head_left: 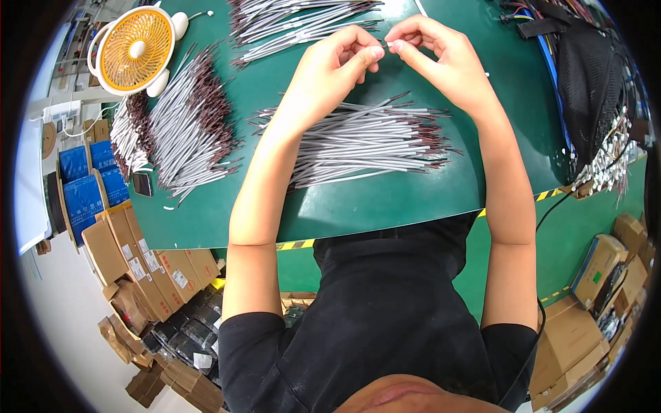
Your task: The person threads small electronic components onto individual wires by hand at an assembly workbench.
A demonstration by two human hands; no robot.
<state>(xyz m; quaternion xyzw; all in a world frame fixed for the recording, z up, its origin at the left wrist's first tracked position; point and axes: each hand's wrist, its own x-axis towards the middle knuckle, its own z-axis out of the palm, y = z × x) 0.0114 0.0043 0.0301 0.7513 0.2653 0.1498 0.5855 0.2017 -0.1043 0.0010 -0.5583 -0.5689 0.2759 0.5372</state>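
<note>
Over the far middle of the green table (441,196), both my hands are raised close together, fingertips almost meeting. My left hand (337,65) is closed in a pinch, thumb against the fingers; whatever it grips is too small to make out. Between the thumb and forefinger of my right hand (441,58) shows a tiny white piece (390,45), its kind unclear. Below the hands lies a wide bundle of grey-sleeved wires (365,144) with dark brown ends. Just beyond my left hand lie more grey-sleeved wires (289,34) with white bands around them.
Another pile of grey and brown wires (189,124) lies at the left, beside white-tipped wires (131,134). An orange and white fan (136,50) stands at the far left. A black mesh bag (585,89) and cables crowd the right edge. Cardboard boxes (148,261) stand below left.
</note>
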